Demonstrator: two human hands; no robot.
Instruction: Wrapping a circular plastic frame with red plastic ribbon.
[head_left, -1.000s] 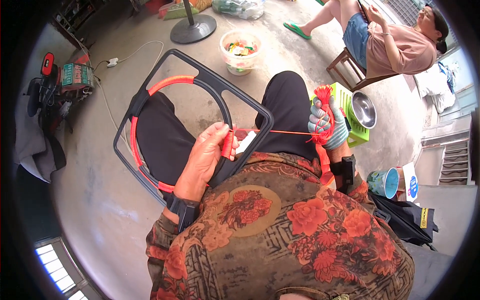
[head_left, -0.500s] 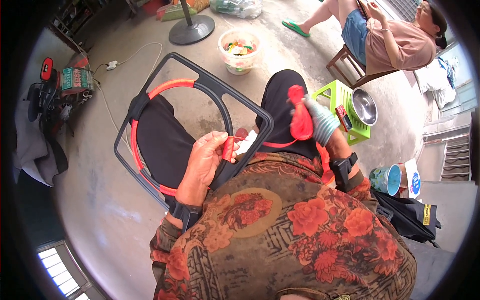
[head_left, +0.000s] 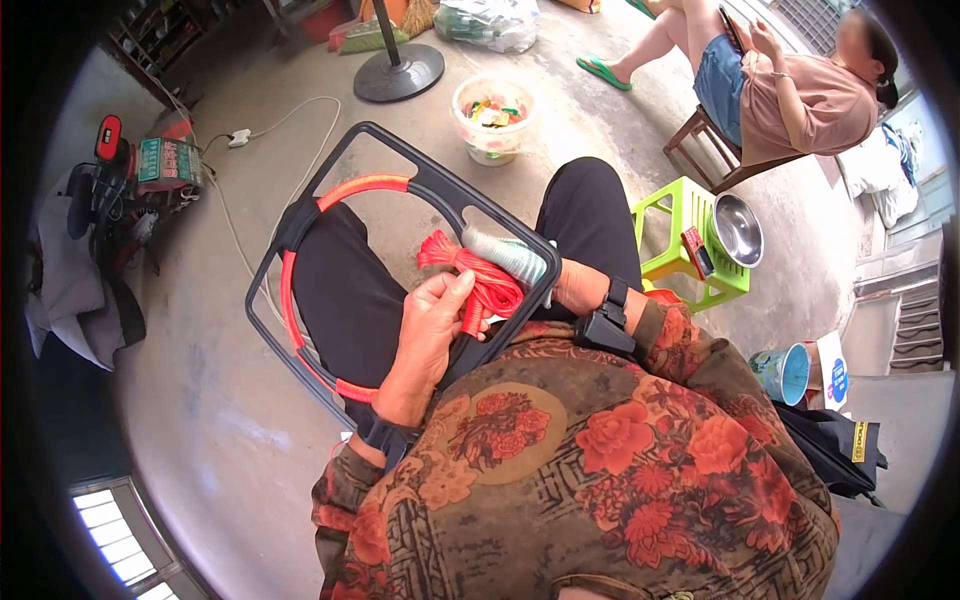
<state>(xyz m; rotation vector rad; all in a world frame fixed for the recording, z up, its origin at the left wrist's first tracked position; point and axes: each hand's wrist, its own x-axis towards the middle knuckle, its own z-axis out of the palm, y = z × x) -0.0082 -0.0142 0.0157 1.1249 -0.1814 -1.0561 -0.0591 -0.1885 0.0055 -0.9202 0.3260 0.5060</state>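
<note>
I judge the wrapping only partly done: red cord (head_left: 345, 190) covers two stretches of the dark frame (head_left: 400, 150) lying on my lap, the rest is bare. My left hand (head_left: 432, 325) pinches the frame edge and cord. My right hand (head_left: 530, 265), gloved, clasps the red cord bundle (head_left: 480, 275) against the frame.

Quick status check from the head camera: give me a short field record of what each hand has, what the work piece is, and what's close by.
left hand: grips the frame edge, thumb on the red cord
right hand: gloved, holds a bundle of red cord
work piece: dark frame partly wrapped in red, resting on the lap
nearby: green stool with metal bowl; plastic tub on the floor
</note>
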